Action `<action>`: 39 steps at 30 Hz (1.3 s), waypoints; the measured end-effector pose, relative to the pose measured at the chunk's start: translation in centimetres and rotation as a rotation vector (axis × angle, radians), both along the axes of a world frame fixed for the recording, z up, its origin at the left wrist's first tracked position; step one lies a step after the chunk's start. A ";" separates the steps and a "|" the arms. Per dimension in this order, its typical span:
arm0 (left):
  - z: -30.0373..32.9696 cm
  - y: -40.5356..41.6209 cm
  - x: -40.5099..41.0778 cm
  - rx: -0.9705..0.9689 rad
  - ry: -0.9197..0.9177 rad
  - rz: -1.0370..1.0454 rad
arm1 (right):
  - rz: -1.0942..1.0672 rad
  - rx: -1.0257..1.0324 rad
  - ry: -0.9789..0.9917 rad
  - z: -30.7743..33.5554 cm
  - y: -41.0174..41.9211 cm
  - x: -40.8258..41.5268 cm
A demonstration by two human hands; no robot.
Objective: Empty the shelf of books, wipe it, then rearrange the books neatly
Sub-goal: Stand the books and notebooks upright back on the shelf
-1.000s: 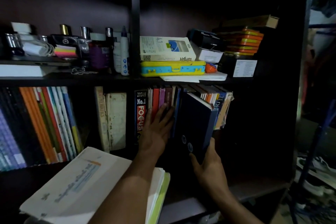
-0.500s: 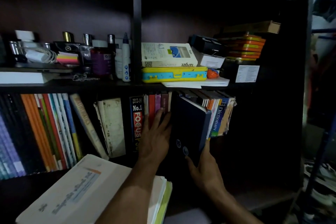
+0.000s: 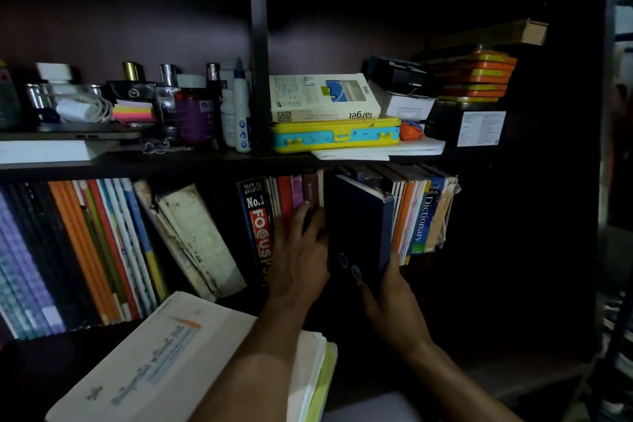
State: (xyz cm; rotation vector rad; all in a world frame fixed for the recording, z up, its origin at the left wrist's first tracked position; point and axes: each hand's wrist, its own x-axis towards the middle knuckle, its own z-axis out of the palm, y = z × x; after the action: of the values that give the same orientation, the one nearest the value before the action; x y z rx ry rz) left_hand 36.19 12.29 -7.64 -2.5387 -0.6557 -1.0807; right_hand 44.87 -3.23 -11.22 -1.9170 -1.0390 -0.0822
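A dark blue hardback book (image 3: pixel 359 226) stands tilted in the row of books on the lower shelf. My right hand (image 3: pixel 390 305) grips its bottom corner from below, thumb on the spine side. My left hand (image 3: pixel 298 257) lies flat with straight fingers against the red and maroon books (image 3: pixel 291 195) just left of it, beside the black "Focus" book (image 3: pixel 258 226). To the right stand thin orange and white books and a blue dictionary (image 3: pixel 424 212). A pale stack of books (image 3: pixel 164 363) lies under my left forearm.
Left section of the lower shelf holds upright orange, blue and purple books (image 3: pixel 85 250) and two worn cream books (image 3: pixel 198 236) leaning left. The upper shelf (image 3: pixel 205 161) carries bottles, sticky notes, a yellow-blue case (image 3: pixel 335 135), boxes and orange tins (image 3: pixel 476 75). Dark cabinet side wall at right.
The blue book has slid deeper and more upright into the row. My left hand has stayed pressed against the books beside it. The cream books on the left have tipped over to lean.
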 end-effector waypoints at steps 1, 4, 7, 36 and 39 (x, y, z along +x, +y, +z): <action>-0.1 0.0 0.0 0.001 0.002 -0.002 | -0.009 -0.009 -0.022 0.1 0.3 0.0; -0.1 0.1 0.1 0.037 -0.097 -0.088 | -0.046 -0.057 -0.086 0.2 1.2 0.2; 0.5 0.1 -0.4 -0.054 -0.466 -0.097 | -0.031 -0.065 -0.118 0.6 1.6 0.0; -0.1 0.7 -1.3 -0.525 -0.676 -0.101 | 0.037 -0.614 -0.466 -0.8 3.6 1.3; -0.1 0.7 -1.3 -0.595 -0.676 -0.104 | 0.026 -0.683 -0.510 -0.9 3.8 1.3</action>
State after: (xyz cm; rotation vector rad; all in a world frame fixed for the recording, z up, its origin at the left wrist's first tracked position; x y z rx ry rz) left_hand 34.88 12.96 -7.72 -2.6551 -1.1637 -2.0781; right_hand 46.17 0.61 -12.12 -2.5719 -1.5746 -0.2343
